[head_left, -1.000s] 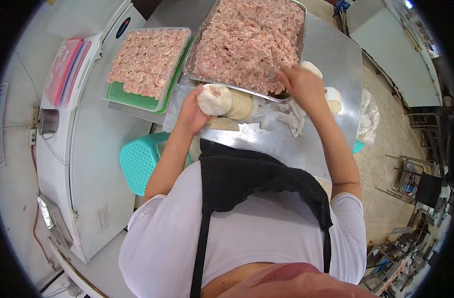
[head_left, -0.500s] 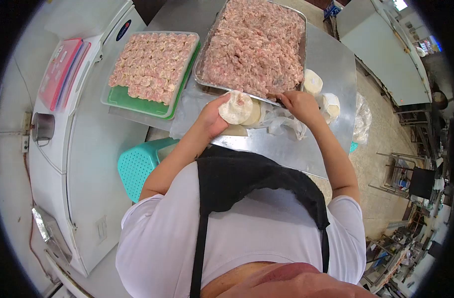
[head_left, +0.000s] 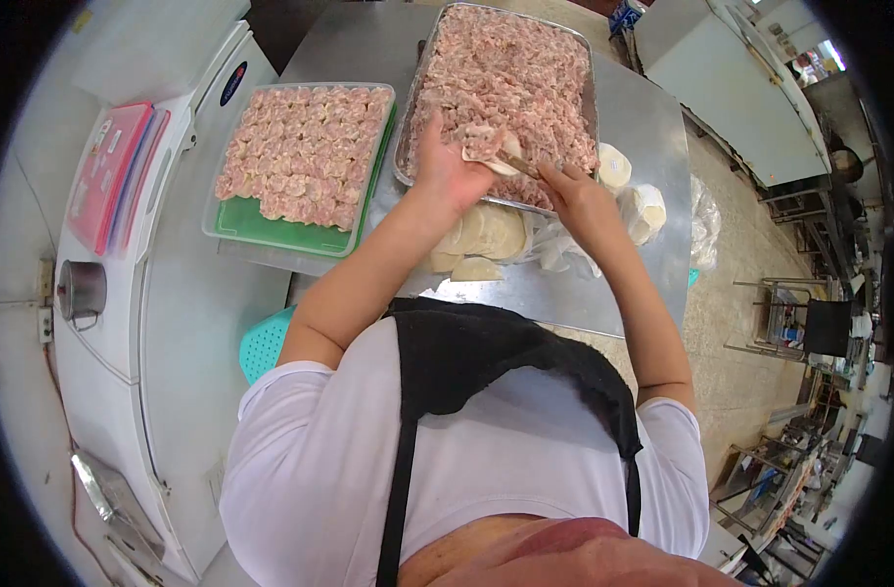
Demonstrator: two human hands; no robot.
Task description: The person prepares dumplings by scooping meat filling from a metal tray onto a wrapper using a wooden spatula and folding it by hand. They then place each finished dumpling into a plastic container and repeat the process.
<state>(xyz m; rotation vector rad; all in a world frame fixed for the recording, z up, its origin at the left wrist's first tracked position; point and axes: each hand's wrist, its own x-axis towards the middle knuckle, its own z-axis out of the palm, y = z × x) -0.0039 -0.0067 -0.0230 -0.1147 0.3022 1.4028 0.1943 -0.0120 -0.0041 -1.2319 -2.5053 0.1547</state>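
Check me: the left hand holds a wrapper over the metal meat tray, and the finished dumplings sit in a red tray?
Not quite: the head view shows the finished dumplings sit in a green tray, not red. The left hand does hold a wrapper over the metal meat tray.

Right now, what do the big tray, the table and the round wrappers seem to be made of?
Big tray: metal, likely stainless steel; grey, dull sheen on rim.
Table: the same brushed metal, softly reflecting light.
Round wrappers: thin raw dough, pale, matte, floury; the wrapper in the left hand bends limply.
The stick in the right hand looks wooden, hard to confirm.
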